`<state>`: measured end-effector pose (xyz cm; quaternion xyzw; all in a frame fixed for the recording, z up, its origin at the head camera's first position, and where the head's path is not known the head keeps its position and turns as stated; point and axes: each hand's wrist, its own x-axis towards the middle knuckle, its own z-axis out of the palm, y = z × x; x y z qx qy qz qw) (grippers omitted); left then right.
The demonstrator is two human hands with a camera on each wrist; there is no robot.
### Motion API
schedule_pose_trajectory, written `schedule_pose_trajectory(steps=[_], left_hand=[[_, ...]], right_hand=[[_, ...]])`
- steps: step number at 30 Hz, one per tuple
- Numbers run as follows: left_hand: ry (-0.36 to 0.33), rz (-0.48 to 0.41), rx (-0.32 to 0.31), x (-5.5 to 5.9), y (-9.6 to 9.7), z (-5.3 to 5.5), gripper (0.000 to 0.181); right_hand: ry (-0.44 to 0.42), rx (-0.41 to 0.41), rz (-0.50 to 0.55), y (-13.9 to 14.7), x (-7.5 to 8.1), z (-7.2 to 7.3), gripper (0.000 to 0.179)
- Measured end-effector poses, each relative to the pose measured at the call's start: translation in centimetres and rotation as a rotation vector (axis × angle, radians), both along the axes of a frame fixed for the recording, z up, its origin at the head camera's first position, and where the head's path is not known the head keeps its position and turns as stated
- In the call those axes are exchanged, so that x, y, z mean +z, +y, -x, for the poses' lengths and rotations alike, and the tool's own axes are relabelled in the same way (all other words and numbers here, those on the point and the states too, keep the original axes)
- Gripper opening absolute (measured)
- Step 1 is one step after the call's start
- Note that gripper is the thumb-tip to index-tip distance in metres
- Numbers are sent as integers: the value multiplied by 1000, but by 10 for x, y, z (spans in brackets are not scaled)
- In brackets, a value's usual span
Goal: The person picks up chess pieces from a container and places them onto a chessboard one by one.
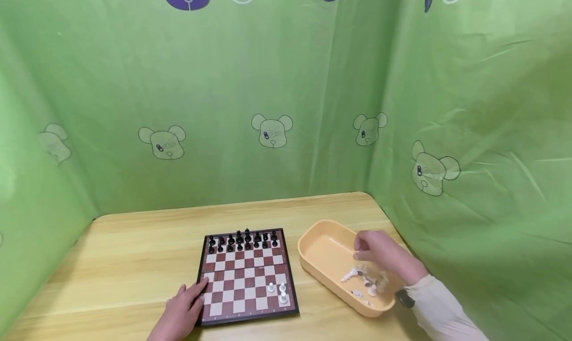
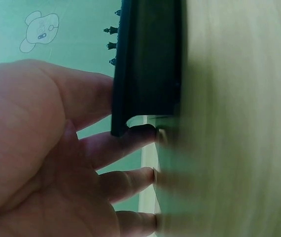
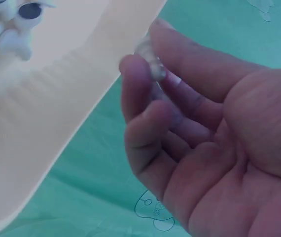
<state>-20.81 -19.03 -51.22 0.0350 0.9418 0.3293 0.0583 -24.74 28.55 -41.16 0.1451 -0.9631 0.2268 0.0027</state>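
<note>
A chessboard (image 1: pixel 246 267) with red-brown and white squares lies on the table. My left hand (image 1: pixel 178 312) rests at its left edge; in the left wrist view the thumb overlaps the dark board and the other fingertips come down by the wooden surface. My right hand (image 1: pixel 380 251) is above the orange tray (image 1: pixel 319 241). Between its thumb and index finger it pinches a small white chess piece (image 3: pixel 153 61), largely covered by the fingers. Several white chess pieces (image 1: pixel 373 290) lie jumbled in the tray's near end.
Several black pieces (image 1: pixel 239 240) stand in two rows at the board's far side. Three white pieces (image 1: pixel 283 298) stand by its near right corner. Green curtains (image 1: pixel 223 172) with bear faces surround the wooden table (image 1: pixel 143 246).
</note>
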Motion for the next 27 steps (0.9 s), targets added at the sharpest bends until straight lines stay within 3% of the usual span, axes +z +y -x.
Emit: schedule_pose_trajectory(steps=[7, 14, 20, 27], left_hand=[[-7, 0, -9, -3, 0, -2, 45], [7, -11, -4, 1, 1, -2, 45], [-10, -4, 4, -1, 1, 0, 45], [-2, -13, 8, -2, 0, 1, 45]], right_hand=[[68, 25, 6, -14, 8, -1, 2], [200, 60, -22, -23, 17, 1, 13], [176, 35, 101, -37, 23, 0, 10], [241, 16, 165, -52, 30, 0, 8]])
